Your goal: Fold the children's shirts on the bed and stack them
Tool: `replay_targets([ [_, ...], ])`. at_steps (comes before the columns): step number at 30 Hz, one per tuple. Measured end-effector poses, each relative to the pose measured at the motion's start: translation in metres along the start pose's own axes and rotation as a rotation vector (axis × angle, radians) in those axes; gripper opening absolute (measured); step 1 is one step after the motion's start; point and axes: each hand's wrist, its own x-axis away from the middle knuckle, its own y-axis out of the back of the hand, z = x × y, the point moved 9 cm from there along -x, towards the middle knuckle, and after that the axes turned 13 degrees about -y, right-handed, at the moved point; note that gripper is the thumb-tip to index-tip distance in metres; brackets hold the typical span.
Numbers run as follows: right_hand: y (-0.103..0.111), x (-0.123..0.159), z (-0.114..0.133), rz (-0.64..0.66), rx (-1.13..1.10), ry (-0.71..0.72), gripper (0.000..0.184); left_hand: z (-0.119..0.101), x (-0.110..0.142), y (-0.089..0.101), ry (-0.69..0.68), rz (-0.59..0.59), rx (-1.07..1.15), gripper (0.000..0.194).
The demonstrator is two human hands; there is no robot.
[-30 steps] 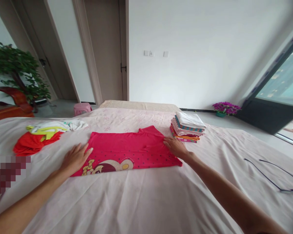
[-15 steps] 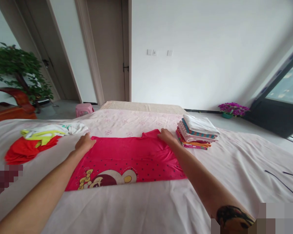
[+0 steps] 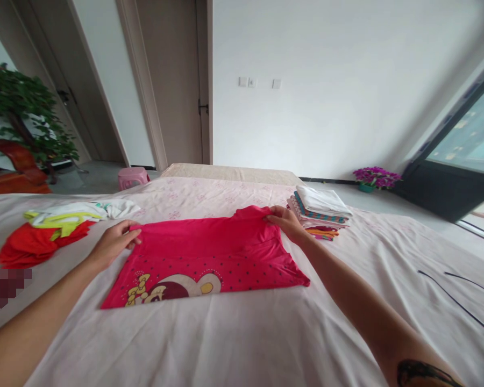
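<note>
A bright pink-red shirt (image 3: 193, 236), with small dark dots and a cartoon bear print, lies folded across in front of me. My left hand (image 3: 115, 244) pinches its far left corner between thumb and fingers. At the far right corner, my right hand (image 3: 287, 221) grips the cloth by a bunched part that looks like a sleeve, slightly raised. The right side of the shirt is wrinkled, while its left side lies fairly flat. The near edge rests on the pale sheet (image 3: 177, 349).
To the right stands a stack of folded clothes (image 3: 322, 201), a white one on top. Loose red, yellow and white clothes (image 3: 44, 236) lie at the left. A thin black cord (image 3: 452, 301) crosses the sheet at right. Beyond are a pink stool (image 3: 133, 177) and purple flowers (image 3: 377, 177).
My right hand has lifted and shifted the far right corner slightly, uncovering the shirt's right end. My left hand has moved a little left and down at its corner. The view has shifted slightly.
</note>
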Motion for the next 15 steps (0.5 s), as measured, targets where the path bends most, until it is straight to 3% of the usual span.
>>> replay_targets([
  [3,0.010,0.044,0.001,0.099,-0.072,0.063,0.017,0.002,0.036,0.008,0.052,0.090,0.153,0.040],
  [7,0.011,0.075,-0.032,0.168,-0.028,-0.118,0.016,0.014,0.073,0.006,0.184,0.254,0.260,0.040],
  [9,0.014,0.077,-0.044,0.103,-0.004,-0.176,0.021,0.018,0.077,0.005,0.238,0.261,0.301,0.045],
  [12,0.016,0.074,-0.050,-0.004,0.083,-0.172,0.026,0.017,0.072,0.008,0.283,0.179,0.303,0.056],
  [15,0.008,0.069,-0.048,0.023,0.238,-0.103,0.039,0.007,0.067,0.004,0.240,0.169,0.251,0.065],
])
